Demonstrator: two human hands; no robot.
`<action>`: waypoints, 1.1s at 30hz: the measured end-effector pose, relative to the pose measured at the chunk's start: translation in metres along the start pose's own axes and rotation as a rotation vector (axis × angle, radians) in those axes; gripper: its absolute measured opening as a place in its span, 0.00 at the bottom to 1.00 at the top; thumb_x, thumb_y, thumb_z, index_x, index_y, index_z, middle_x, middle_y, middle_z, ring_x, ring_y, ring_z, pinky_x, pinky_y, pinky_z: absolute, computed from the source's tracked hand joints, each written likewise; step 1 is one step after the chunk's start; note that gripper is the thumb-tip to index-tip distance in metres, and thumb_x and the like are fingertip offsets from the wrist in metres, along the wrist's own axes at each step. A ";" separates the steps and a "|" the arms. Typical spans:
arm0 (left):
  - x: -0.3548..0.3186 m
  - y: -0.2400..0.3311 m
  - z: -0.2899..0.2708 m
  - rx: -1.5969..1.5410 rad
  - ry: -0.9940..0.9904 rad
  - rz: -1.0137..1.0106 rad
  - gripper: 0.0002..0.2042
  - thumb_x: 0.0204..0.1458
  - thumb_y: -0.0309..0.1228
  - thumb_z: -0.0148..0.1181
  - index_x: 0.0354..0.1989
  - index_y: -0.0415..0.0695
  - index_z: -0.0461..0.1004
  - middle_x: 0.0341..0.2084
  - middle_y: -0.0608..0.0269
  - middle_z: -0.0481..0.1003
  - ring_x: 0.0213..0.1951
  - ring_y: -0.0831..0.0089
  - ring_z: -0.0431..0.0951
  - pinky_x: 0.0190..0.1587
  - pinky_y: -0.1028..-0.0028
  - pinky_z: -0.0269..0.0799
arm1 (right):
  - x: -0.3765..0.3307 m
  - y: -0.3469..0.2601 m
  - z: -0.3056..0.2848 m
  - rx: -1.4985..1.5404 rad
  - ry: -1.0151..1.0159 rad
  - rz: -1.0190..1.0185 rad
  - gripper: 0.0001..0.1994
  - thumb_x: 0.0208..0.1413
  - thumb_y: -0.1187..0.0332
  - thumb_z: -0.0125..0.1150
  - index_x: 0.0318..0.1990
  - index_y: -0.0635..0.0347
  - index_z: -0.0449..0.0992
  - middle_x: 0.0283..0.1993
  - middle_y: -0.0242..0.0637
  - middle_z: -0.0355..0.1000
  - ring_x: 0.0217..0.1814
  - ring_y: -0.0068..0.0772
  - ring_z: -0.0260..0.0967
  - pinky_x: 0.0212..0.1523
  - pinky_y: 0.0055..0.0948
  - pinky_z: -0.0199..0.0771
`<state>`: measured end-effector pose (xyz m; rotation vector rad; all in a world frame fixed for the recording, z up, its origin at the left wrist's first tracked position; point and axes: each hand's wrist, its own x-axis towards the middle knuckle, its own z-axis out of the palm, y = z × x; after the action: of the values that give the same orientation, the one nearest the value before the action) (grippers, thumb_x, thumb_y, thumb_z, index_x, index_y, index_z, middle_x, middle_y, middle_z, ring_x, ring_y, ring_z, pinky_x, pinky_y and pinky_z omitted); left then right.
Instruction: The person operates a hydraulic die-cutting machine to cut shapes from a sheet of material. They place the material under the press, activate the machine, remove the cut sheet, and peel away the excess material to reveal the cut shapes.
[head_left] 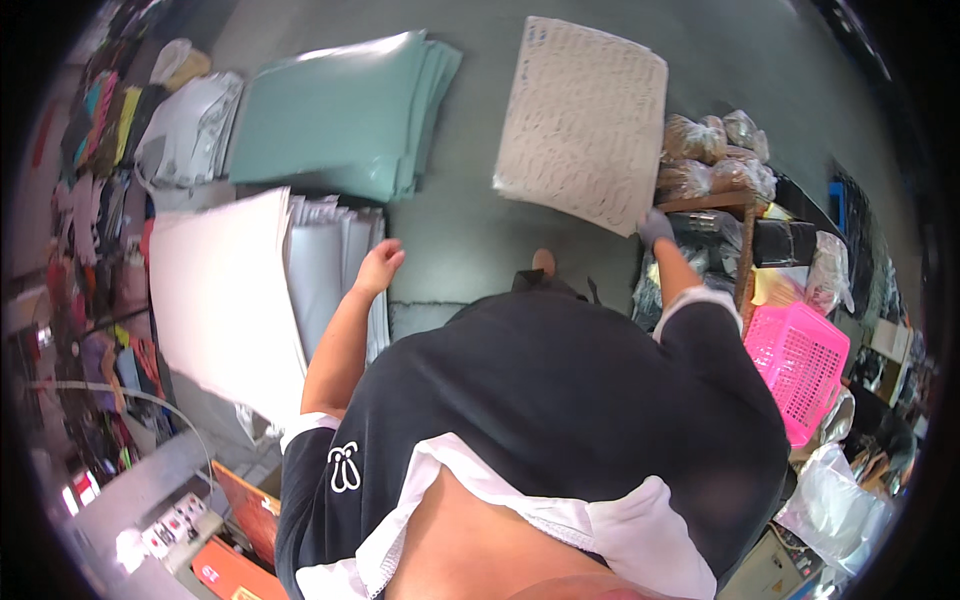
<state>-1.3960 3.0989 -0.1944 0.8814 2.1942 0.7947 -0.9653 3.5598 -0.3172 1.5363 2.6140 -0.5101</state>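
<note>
My left hand [382,265] is bare, its fingers loosely curled with nothing visible in them. It hovers by the right edge of several grey-white sheets [318,255], close to a large cream sheet [225,290]. My right hand [657,229], in a grey glove, is beside the lower right corner of a beige board [585,125] covered in dark squiggly marks. Its fingers are too indistinct to show whether they grip the board or only overlap it in view. Black plastic-wrapped bundles [700,235] lie just right of that hand.
A stack of glossy green sheets [330,115] lies at the far left, beside a white wrapped bundle [195,130]. Clear bags of brown items [715,155] sit on a brown rack [745,240] at right. Nearer is a pink plastic basket [797,370]. An orange box [235,570] stands lower left.
</note>
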 end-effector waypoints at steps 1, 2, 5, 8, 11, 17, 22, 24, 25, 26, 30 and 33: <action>-0.026 0.002 -0.007 -0.187 0.038 0.045 0.16 0.54 0.32 0.56 0.48 0.38 0.70 0.37 0.57 0.76 0.39 0.70 0.75 0.44 0.73 0.70 | 0.004 -0.047 -0.016 0.107 0.040 0.040 0.20 0.54 0.56 0.46 0.39 0.63 0.75 0.40 0.56 0.72 0.45 0.57 0.70 0.45 0.47 0.69; -0.058 0.000 -0.014 -0.271 0.055 0.031 0.16 0.55 0.31 0.56 0.49 0.38 0.70 0.39 0.60 0.75 0.41 0.72 0.74 0.46 0.74 0.69 | -0.010 -0.100 -0.020 0.144 -0.040 0.040 0.19 0.54 0.56 0.46 0.39 0.64 0.76 0.40 0.57 0.72 0.45 0.57 0.69 0.45 0.47 0.69; -0.168 -0.037 -0.025 -0.390 0.066 -0.100 0.17 0.54 0.33 0.57 0.50 0.38 0.69 0.39 0.60 0.76 0.41 0.73 0.74 0.46 0.72 0.69 | -0.072 -0.260 -0.017 0.153 -0.161 -0.161 0.18 0.53 0.59 0.46 0.36 0.65 0.76 0.40 0.57 0.72 0.44 0.58 0.69 0.45 0.47 0.69; -0.273 -0.107 -0.033 -0.380 0.116 -0.370 0.18 0.52 0.35 0.58 0.48 0.38 0.71 0.39 0.58 0.76 0.42 0.69 0.75 0.46 0.70 0.70 | -0.165 -0.372 0.017 -0.035 -0.495 -0.508 0.14 0.49 0.62 0.50 0.34 0.64 0.76 0.38 0.51 0.73 0.41 0.51 0.71 0.44 0.41 0.70; -0.331 -0.167 -0.044 -0.455 0.386 -0.505 0.17 0.49 0.36 0.59 0.45 0.39 0.72 0.38 0.56 0.76 0.40 0.67 0.76 0.44 0.70 0.70 | -0.202 -0.474 0.045 -0.137 -0.781 -0.837 0.11 0.46 0.65 0.54 0.33 0.63 0.76 0.35 0.44 0.74 0.38 0.41 0.72 0.41 0.34 0.69; -0.340 -0.214 -0.076 -0.492 0.638 -0.437 0.18 0.49 0.35 0.59 0.46 0.40 0.71 0.38 0.54 0.75 0.42 0.64 0.74 0.47 0.68 0.69 | -0.170 -0.672 0.042 0.268 -0.732 -0.809 0.09 0.47 0.67 0.57 0.36 0.59 0.75 0.28 0.28 0.70 0.27 0.21 0.67 0.27 0.22 0.65; -0.332 -0.269 -0.127 -0.267 0.811 -0.615 0.23 0.47 0.36 0.59 0.51 0.40 0.68 0.49 0.47 0.66 0.53 0.55 0.67 0.54 0.66 0.64 | -0.115 -0.861 0.052 0.458 -0.821 -0.707 0.07 0.49 0.67 0.55 0.36 0.53 0.74 0.26 0.26 0.68 0.25 0.18 0.64 0.23 0.23 0.64; -0.321 -0.294 -0.152 -0.156 0.911 -0.687 0.18 0.44 0.33 0.60 0.44 0.39 0.71 0.45 0.49 0.68 0.47 0.55 0.68 0.50 0.65 0.66 | -0.094 -0.940 0.067 0.463 -0.741 -0.770 0.07 0.49 0.67 0.55 0.36 0.53 0.74 0.26 0.26 0.68 0.25 0.19 0.64 0.23 0.23 0.63; -0.312 -0.302 -0.162 -0.142 1.049 -0.729 0.15 0.43 0.32 0.59 0.40 0.39 0.72 0.40 0.50 0.71 0.43 0.56 0.70 0.47 0.65 0.67 | -0.086 -0.982 0.076 0.451 -0.766 -0.798 0.08 0.48 0.66 0.56 0.36 0.54 0.74 0.27 0.28 0.69 0.26 0.20 0.65 0.24 0.24 0.64; -0.307 -0.307 -0.167 -0.164 1.140 -0.800 0.13 0.43 0.31 0.59 0.37 0.39 0.73 0.35 0.51 0.73 0.39 0.57 0.72 0.43 0.65 0.69 | -0.083 -1.015 0.089 0.429 -0.787 -0.791 0.08 0.48 0.65 0.57 0.36 0.56 0.74 0.27 0.29 0.69 0.27 0.22 0.65 0.25 0.26 0.65; -0.286 -0.325 -0.201 -0.428 1.110 -0.766 0.06 0.42 0.30 0.58 0.25 0.40 0.72 0.19 0.58 0.73 0.24 0.61 0.73 0.31 0.66 0.69 | -0.074 -1.132 0.132 0.274 -0.708 -1.000 0.15 0.45 0.61 0.60 0.37 0.62 0.73 0.35 0.42 0.72 0.38 0.38 0.69 0.39 0.35 0.68; -0.277 -0.328 -0.224 -0.712 1.113 -0.902 0.09 0.47 0.33 0.57 0.22 0.41 0.72 0.16 0.61 0.72 0.20 0.68 0.72 0.25 0.70 0.69 | -0.072 -1.214 0.161 0.182 -0.663 -1.180 0.20 0.44 0.59 0.60 0.42 0.64 0.72 0.43 0.51 0.72 0.47 0.47 0.69 0.47 0.36 0.67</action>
<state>-1.5219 2.6314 -0.2005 -1.0944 2.3939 1.5848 -1.9908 2.9071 -0.1518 -0.3543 2.6009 -1.0642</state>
